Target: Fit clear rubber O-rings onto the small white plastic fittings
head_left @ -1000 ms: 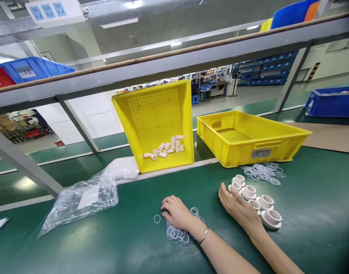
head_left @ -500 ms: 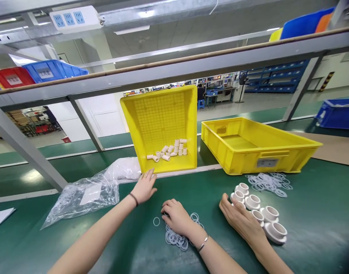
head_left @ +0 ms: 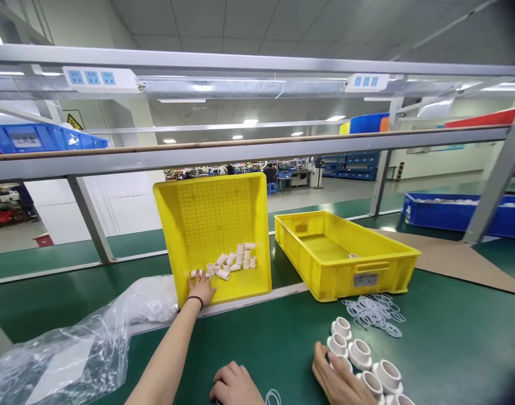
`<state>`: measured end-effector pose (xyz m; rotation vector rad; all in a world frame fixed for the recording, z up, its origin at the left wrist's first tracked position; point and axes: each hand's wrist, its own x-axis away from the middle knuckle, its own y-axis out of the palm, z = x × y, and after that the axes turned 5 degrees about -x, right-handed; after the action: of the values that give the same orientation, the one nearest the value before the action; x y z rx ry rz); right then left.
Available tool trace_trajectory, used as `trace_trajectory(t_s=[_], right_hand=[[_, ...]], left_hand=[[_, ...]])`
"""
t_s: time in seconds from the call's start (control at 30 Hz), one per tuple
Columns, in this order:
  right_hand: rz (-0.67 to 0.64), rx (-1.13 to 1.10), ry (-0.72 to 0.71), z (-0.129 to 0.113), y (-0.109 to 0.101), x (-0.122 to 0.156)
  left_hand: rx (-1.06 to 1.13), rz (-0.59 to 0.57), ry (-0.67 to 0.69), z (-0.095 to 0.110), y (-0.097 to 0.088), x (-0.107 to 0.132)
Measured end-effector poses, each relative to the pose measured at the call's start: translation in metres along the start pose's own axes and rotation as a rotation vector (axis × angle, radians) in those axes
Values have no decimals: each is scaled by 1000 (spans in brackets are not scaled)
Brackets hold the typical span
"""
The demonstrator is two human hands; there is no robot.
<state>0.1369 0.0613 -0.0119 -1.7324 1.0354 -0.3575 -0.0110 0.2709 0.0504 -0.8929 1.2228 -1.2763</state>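
A: Left hand (head_left: 202, 289), dark band (head_left: 195, 301) at the wrist: location?
B: In the lower left corner of the upended yellow bin (head_left: 209, 214), fingers extended and slightly spread over the leftmost of the white tubes (head_left: 222, 274).
A: Grip on that one?
B: Can't tell. Fingertips right at the tube, but contact or closure too small to read.
A: Other tubes?
B: In a loose heap on the same bin's lower wall, right of the fingertips; some upright, others on their sides.
A: Right hand (head_left: 235, 387)?
B: At the bottom edge of view, above the green table (head_left: 443, 337), fingers curled. Can't tell about anything held: underside hidden. Thin pale rings (head_left: 272, 391) just to the right, cut off by the frame.
A: Further right?
B: A co-worker's hand (head_left: 340, 382), close along the left side of a cluster of flanged white cups (head_left: 360, 353). Beyond the cluster, a ring pile (head_left: 374, 312) in front of the flat yellow bin (head_left: 337, 284).
A: Far left?
B: Clear plastic bag (head_left: 109, 332), crumpled, just beside the upended bin.
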Motion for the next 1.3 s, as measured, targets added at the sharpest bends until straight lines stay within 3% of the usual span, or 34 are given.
trace_trajectory(t_s=[0.13, 0.23, 0.4, 0.5, 0.6, 0.7, 0.8, 0.9, 1.0, 1.13, 1.3], right_hand=[[51, -7, -22, -6, -3, 8], [64, -42, -8, -11, -3, 15], [96, -111, 8, -10, -2, 14], [245, -195, 31, -12, -4, 6], [461, -335, 59, -16, -15, 10], [587, -395, 97, -5, -42, 42], [580, -510, 107, 27, -76, 93], [297, -998, 10, 61, -95, 131], [63, -1461, -82, 75, -93, 138], [57, -1778, -39, 75, -86, 134], [183, -1784, 204, 81, -83, 138]], left_hand=[[236, 148, 1, 3, -10, 18], [439, 181, -53, 4, -13, 59], [838, 30, -112, 9, -17, 162], [1430, -73, -173, 13, -24, 212], [1688, -146, -262, 15, -24, 239], [1825, -247, -296, 16, -18, 249], [1852, -350, -266, 19, -13, 255], [1779, -350, -233, 22, -10, 260], [1645, -314, -223, 22, -7, 263], [1433, -227, -125, 19, -2, 264], [1261, -198, -64, 18, -2, 265]])
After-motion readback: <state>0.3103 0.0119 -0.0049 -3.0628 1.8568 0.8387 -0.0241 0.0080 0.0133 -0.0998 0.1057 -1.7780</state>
